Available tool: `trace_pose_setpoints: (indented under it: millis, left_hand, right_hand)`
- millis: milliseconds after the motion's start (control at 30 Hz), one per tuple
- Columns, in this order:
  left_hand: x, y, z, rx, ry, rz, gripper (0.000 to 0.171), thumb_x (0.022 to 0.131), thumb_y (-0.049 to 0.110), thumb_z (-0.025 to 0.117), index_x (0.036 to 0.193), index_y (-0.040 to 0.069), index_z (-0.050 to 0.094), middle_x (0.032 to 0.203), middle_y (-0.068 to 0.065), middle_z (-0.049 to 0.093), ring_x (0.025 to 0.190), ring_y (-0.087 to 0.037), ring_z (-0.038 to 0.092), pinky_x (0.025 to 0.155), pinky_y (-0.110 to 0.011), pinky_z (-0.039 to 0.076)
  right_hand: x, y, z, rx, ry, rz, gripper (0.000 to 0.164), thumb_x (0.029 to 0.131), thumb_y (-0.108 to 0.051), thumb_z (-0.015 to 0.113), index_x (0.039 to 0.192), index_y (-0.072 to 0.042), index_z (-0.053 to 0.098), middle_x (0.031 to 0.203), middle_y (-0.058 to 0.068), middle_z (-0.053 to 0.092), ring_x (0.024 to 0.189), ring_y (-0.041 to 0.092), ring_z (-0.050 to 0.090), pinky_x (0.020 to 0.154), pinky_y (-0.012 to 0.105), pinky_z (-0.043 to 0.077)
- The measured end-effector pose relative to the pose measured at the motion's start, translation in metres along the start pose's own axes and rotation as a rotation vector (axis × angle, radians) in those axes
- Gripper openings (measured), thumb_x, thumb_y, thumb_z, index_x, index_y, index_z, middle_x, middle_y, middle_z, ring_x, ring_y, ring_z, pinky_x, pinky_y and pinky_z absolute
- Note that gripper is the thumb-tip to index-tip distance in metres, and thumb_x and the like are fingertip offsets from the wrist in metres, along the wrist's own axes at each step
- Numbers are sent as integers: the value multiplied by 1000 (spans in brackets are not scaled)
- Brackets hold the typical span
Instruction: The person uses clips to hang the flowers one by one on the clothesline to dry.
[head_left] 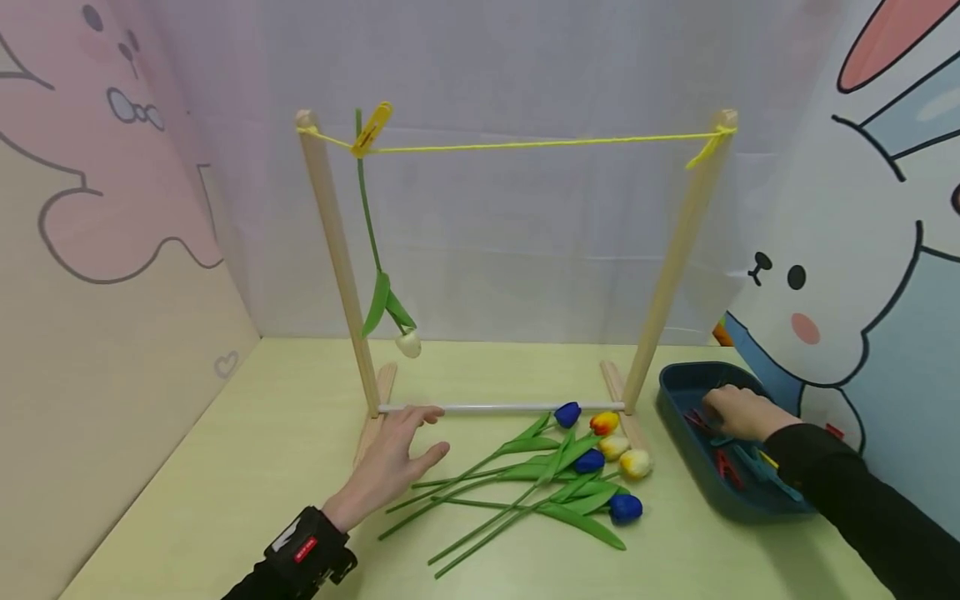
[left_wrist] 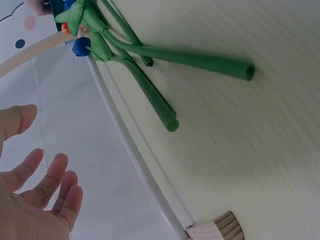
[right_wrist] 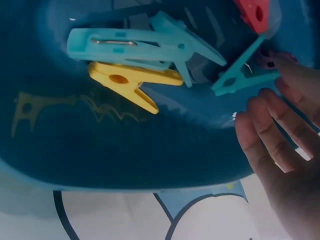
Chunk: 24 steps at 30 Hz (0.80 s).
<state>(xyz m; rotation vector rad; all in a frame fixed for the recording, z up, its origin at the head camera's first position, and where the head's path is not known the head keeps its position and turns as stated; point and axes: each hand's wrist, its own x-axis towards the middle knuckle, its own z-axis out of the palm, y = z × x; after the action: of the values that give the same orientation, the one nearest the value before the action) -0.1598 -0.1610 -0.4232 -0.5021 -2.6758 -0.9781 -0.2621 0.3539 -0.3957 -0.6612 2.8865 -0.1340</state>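
Observation:
My right hand (head_left: 741,412) reaches into a dark blue basin (head_left: 678,446) with fingers loosely extended; its thumb overlaps a purple clothespin (right_wrist: 265,59) in the right wrist view. Near those fingers are a red clothespin (right_wrist: 254,15), teal clothespins (right_wrist: 120,45) and a yellow clothespin (right_wrist: 137,82). My left hand (head_left: 390,454), fingers spread and holding nothing, hovers by the stems of several artificial tulips (head_left: 555,467) lying on the table. Upside down from a yellow string (head_left: 540,144) hangs a white tulip (head_left: 408,342), its stem clipped by a yellow clothespin (head_left: 372,130).
Two wooden posts (head_left: 678,262) on flat wooden feet carry the string. A white rod (head_left: 498,408) joins them low down, behind the tulips. The basin stands at the right, beside a panel with a cartoon rabbit (head_left: 832,308). White cloth (head_left: 510,250) covers the back.

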Motion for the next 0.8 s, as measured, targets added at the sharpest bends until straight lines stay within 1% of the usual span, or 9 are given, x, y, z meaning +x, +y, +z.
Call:
trace_pose_setpoints:
  millis: [67,333,433,467,567,600,667,700,800]
  left_hand:
    - [0,0,1,-1,-9,3,48,91,21,76,135,10,59,120,-7,64,120,-31,56,95,-49,49]
    - [-2,1,2,5,5,15,49,90,20,76,135,9,59,119,-7,64,120,-30,56,92,-47,50]
    - [-1,0,4,10,20,29,49,89,19,77,134,8,60,118,-7,64,119,-30,56,92,-48,50]
    - [-1,0,5,11,24,36,49,89,18,77,133,7,60,117,-8,64,118,-30,57,91,-48,50]
    - [0,-1,7,5,11,43,48,89,18,77,133,7,60,118,-8,64,117,-30,58,91,-47,51]
    - [1,-1,7,2,-10,43,47,90,18,77,133,7,59,119,-9,65,117,-30,58,91,-47,51]
    - [2,-2,6,-6,-75,50,45,92,20,74,132,7,59,121,-11,65,117,-30,59,93,-47,51]
    - [3,-2,5,-14,-124,52,44,93,21,73,133,7,59,122,-12,66,117,-30,59,94,-48,51]
    - [7,-2,0,-40,-308,68,43,97,25,68,134,5,58,125,-16,66,120,-33,60,97,-51,50]
  right_hand:
    - [1,0,4,-9,18,-7,13,83,1,71,82,-7,61,76,1,56,68,15,49,60,33,45]
    - [3,1,10,-64,67,2,17,84,2,72,79,-8,60,72,2,56,65,16,50,57,33,46]
    - [2,1,7,-61,82,25,17,86,3,69,77,-9,60,72,2,55,64,17,49,57,33,45]
    - [2,2,6,-59,87,30,15,86,4,68,79,-8,62,72,2,56,65,17,50,58,33,47]
    - [-2,0,0,-21,100,56,16,87,5,64,78,-8,60,70,1,52,64,17,45,57,32,40]
    - [-3,-1,-2,-7,107,60,17,87,6,62,77,-8,59,69,1,50,63,16,44,56,31,38]
    - [-6,-3,-8,23,127,65,13,88,4,62,79,-6,61,70,1,52,63,15,44,57,31,37]
    - [-8,-4,-10,39,141,65,13,89,2,62,79,-5,61,70,1,53,62,15,44,56,30,37]
    - [-13,-6,-18,82,193,63,5,91,-3,66,86,-1,66,74,2,62,63,13,51,58,32,45]
